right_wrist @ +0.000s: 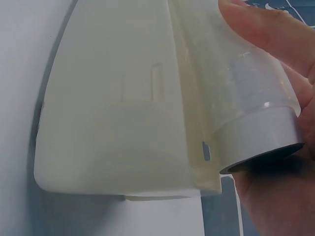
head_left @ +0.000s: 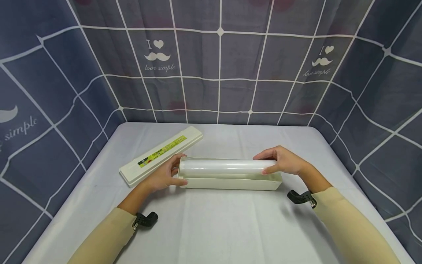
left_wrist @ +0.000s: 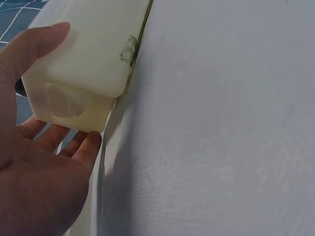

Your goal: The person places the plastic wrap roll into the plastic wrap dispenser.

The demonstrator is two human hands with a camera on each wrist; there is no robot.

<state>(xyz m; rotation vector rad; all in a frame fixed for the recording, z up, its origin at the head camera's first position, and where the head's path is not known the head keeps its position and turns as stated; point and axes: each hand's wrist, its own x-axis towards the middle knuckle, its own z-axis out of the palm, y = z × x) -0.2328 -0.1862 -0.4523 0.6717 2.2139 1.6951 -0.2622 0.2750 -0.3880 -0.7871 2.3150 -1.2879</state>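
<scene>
A long cream box (head_left: 230, 184) lies on the white table, its long side toward me. A roll of clear plastic wrap (head_left: 224, 167) lies along its open top. My left hand (head_left: 166, 174) holds the box's left end, thumb on the front wall and fingers at the end wall (left_wrist: 74, 105). My right hand (head_left: 286, 161) grips the right end of the roll, thumb in front and fingers behind. In the right wrist view the roll's grey core end (right_wrist: 261, 137) sticks out above the box's edge.
Behind the left hand a long cream lid (head_left: 191, 136) with a yellow-green label (head_left: 162, 151) lies slanted on the white tablecloth (head_left: 224, 227). Dark checked curtains (head_left: 197, 55) enclose the back and both sides of the table.
</scene>
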